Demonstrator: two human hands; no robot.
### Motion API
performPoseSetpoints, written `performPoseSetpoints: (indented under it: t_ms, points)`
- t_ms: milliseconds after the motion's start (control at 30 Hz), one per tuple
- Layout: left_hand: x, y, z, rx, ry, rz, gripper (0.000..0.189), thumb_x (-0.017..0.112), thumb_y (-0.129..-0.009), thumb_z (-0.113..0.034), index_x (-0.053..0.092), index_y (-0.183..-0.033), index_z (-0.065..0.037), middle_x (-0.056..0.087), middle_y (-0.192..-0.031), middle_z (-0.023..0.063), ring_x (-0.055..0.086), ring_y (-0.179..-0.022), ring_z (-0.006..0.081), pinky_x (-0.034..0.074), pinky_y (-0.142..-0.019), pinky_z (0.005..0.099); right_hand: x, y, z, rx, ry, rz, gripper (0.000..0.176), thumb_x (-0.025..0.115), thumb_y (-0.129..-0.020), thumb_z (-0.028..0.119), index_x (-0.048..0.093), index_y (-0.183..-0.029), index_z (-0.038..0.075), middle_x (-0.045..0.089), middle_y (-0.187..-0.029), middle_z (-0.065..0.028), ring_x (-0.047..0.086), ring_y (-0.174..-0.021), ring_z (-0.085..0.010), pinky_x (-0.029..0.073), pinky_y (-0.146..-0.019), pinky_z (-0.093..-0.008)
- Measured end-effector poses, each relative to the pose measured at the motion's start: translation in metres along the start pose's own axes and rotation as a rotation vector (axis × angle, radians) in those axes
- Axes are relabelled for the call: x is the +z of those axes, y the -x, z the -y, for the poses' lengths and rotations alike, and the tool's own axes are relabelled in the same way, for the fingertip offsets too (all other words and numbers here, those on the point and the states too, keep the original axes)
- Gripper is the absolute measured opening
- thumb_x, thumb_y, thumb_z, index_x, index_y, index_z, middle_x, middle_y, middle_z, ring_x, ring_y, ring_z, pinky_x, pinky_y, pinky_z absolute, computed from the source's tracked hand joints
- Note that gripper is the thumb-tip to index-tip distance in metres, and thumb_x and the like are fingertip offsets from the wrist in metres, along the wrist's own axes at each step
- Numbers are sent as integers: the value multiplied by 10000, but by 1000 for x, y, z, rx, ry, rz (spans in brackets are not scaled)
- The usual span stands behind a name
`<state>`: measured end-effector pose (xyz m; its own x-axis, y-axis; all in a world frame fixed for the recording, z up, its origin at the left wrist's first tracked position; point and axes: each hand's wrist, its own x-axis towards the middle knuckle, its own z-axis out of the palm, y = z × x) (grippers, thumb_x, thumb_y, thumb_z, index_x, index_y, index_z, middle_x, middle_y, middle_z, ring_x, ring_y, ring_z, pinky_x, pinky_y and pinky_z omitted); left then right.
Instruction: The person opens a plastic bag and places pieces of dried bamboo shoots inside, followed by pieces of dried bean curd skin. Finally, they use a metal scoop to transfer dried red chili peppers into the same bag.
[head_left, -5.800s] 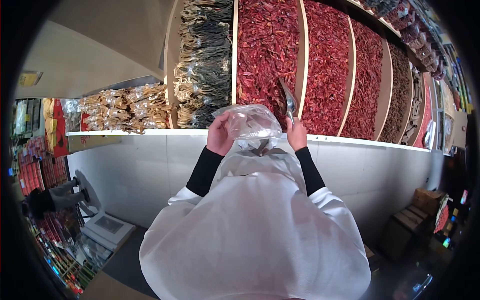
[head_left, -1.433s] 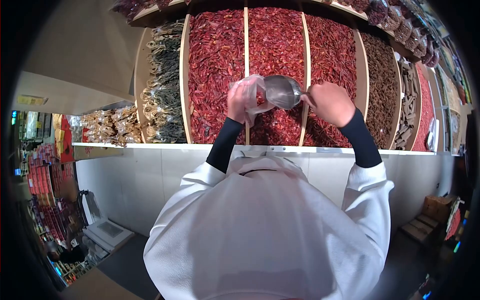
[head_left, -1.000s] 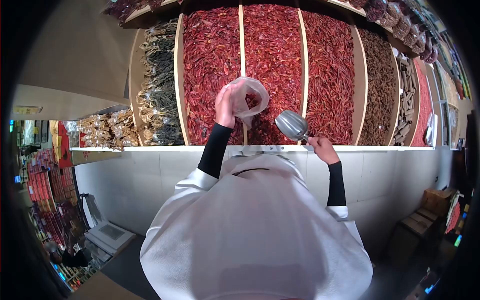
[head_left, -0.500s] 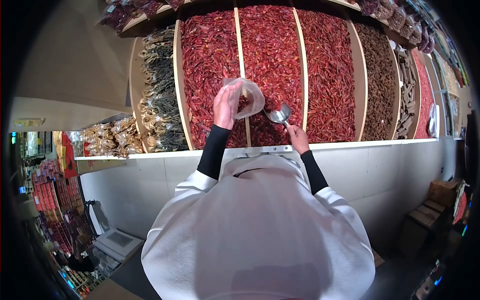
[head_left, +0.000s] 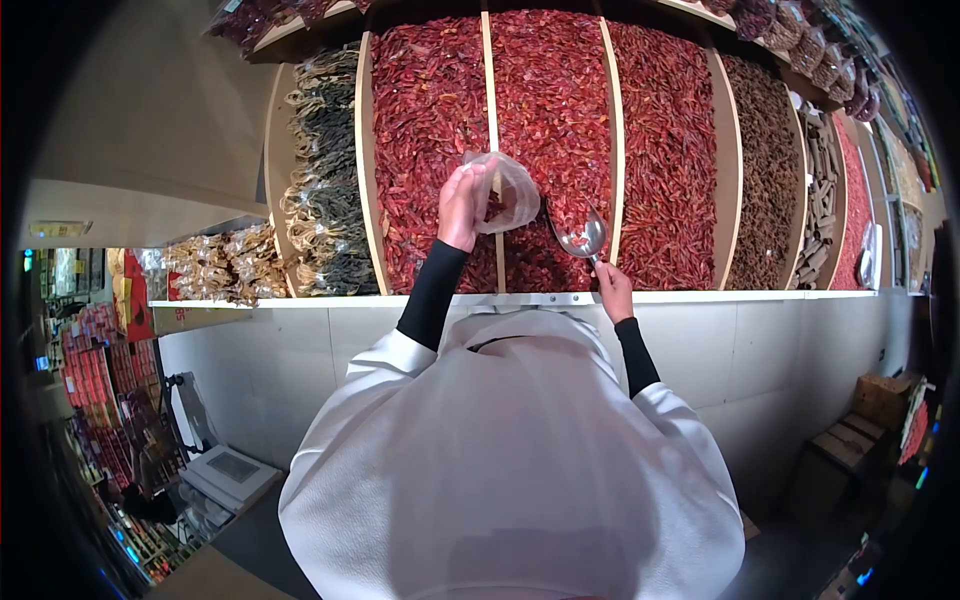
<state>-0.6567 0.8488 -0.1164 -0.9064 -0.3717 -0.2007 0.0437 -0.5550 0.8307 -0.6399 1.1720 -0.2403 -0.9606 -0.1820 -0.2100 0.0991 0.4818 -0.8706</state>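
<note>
The left hand (head_left: 460, 205) is up high over the sloping shelf of bins. Its grip is pinching the edge of a clear plastic bag (head_left: 512, 195), with the fingers curled tight on it. The bag puffs out to the right of the hand. It hangs in the air over the wooden divider (head_left: 492, 100) between the left chilli bin (head_left: 425, 120) and the middle chilli bin (head_left: 550, 90). The right hand (head_left: 613, 293) is lower, right at the white ledge (head_left: 750, 296) along the front edge of the bins. Its grip is closed around the handle of a metal scoop (head_left: 582, 236). The scoop points up and has a few red chillies in it. It sits over the front part of the middle chilli bin, just beside the bag and a bit lower. More red chillies fill the next bin (head_left: 665, 150) to the right. Dark dried bundles (head_left: 320, 170) fill the bin at the left end. The person wears a white hooded top (head_left: 510, 470).
</note>
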Motion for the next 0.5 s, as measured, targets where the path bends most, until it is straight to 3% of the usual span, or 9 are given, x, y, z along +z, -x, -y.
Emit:
performPoseSetpoints:
  t_ms: [67,100,167,200,267,367,433,500]
  points:
    - [-3,-1,1,33,15,27,203,443,-1002,-195,564,-1081,-53,662,-1065,36,440,-557,20,352,-473,180,-4,0,-3,-1,-1,10,375,524,-983,335,626,-830,8,480,-605,-61,452,-587,-126,391,-574,-302]
    - [-3,-2,2,34,17,26,203,443,-1002,-195,564,-1081,-53,662,-1065,36,440,-557,20,352,-473,180,-6,-1,-4,-16,-17,17,369,519,-987,326,622,-831,8,458,-601,-47,434,-584,-119,384,-570,-296]
    - [1,-3,-1,35,17,-60,205,431,-1005,-184,554,-1078,-37,641,-1177,95,565,-779,63,466,-680,212,-7,-3,-5,-38,-32,30,363,514,-991,317,618,-832,9,435,-598,-32,416,-581,-111,378,-566,-289]
    - [3,-2,-4,40,19,-63,205,431,-1005,-184,554,-1078,-37,641,-1177,95,565,-779,63,466,-680,212,-8,-4,-6,-42,-56,40,355,514,-993,307,617,-828,10,431,-600,-28,411,-577,-105,373,-560,-285]
    - [10,1,-11,66,14,-24,213,427,-1004,-176,548,-1080,-17,630,-1188,104,580,-986,110,462,-863,256,-9,-6,-2,-51,-79,55,348,514,-994,297,616,-825,11,427,-602,-23,407,-572,-99,367,-554,-280]
    - [13,-2,-10,52,5,-25,215,428,-1003,-173,547,-1079,-11,633,-1180,105,588,-1003,110,468,-862,254,-12,-7,10,-94,-72,68,325,514,-997,273,618,-828,15,423,-600,-9,394,-556,-78,345,-529,-268]
    - [14,-5,-6,95,22,-23,212,432,-1000,-172,553,-1076,-15,643,-1136,90,596,-933,95,474,-821,248,-17,-6,19,-97,-100,87,307,516,-999,255,619,-837,16,418,-599,14,377,-543,-60,325,-509,-256]
    - [10,-9,-1,48,-16,-47,283,398,-1006,-151,549,-1175,18,629,-1214,130,583,-1091,166,420,-994,298,-22,-8,25,-120,-111,89,299,512,-1003,248,619,-842,20,412,-596,28,367,-541,-50,314,-503,-247]
